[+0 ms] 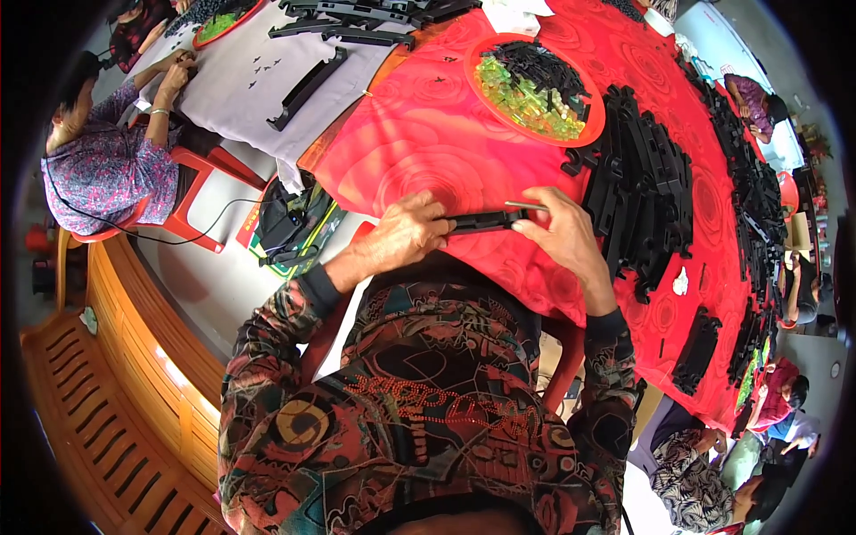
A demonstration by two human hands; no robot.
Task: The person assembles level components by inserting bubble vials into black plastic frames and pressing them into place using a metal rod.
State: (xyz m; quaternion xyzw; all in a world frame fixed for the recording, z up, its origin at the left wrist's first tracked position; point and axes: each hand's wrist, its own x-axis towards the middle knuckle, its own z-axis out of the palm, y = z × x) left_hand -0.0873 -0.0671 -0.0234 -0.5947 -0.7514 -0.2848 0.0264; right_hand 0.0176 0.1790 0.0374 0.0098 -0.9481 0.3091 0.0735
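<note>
A long black plastic strip (486,221) spans the gap between my hands, above the near edge of the red-clothed table. My left hand (412,234) is closed round its left end. My right hand (563,234) is at the other end, thumb against the strip. A thin greyish rod (526,206) sticks out between this hand's thumb and forefinger; its kind is too small to tell. Beyond my hands stands an orange-red basin (599,125) with small black pieces (542,69) and yellow-green pieces (522,98).
Black plastic strips (637,187) lie heaped right of the basin, with more along the table's right side. On the left, a person (116,169) sits on a red chair (201,192) at a white-clothed table (232,98). A wooden bench (147,357) runs along my left. Other people sit at the right.
</note>
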